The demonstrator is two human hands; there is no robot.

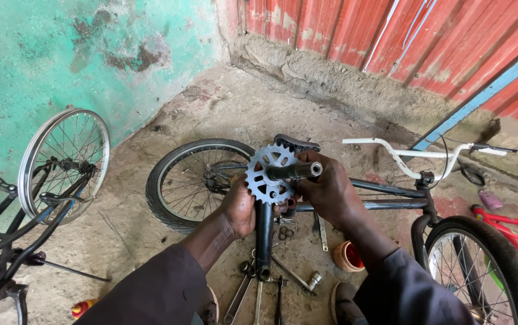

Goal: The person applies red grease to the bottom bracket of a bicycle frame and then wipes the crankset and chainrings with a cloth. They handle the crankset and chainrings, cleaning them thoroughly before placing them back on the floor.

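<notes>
Both forearms come up from the bottom edge in dark sleeves and meet in the middle of the view, wrists bent inward toward each other. The right hand [331, 189] is turned palm-left, its fingers [307, 165] curled together and clamped around the silver spindle [295, 171], whose round end pokes out just past the knuckles to the right. The left hand [239, 207] sits lower and to the left, palm up, fingers wrapped behind the toothed chainring [269, 173] — only the heel of the hand and thumb side show, so how tightly those fingers close cannot be told, though they press against the back of the ring. The chainring stands upright between the two hands, facing the camera, with the spindle passing through its centre. From below the fingers the black crank arm [263, 241] hangs straight down, its lower end near the ground. Under the hands, wrenches [244, 295] and other small tools lie spread on the concrete floor [126, 229], and a small orange cup [347, 257] sits just right of the right wrist. Behind the fingers a bicycle frame [385, 195] with white handlebars [409, 157] lies on its side, its rear wheel [190, 180] to the left of the left hand — another wheel [66, 159] leans on the green wall well apart to the left.
</notes>
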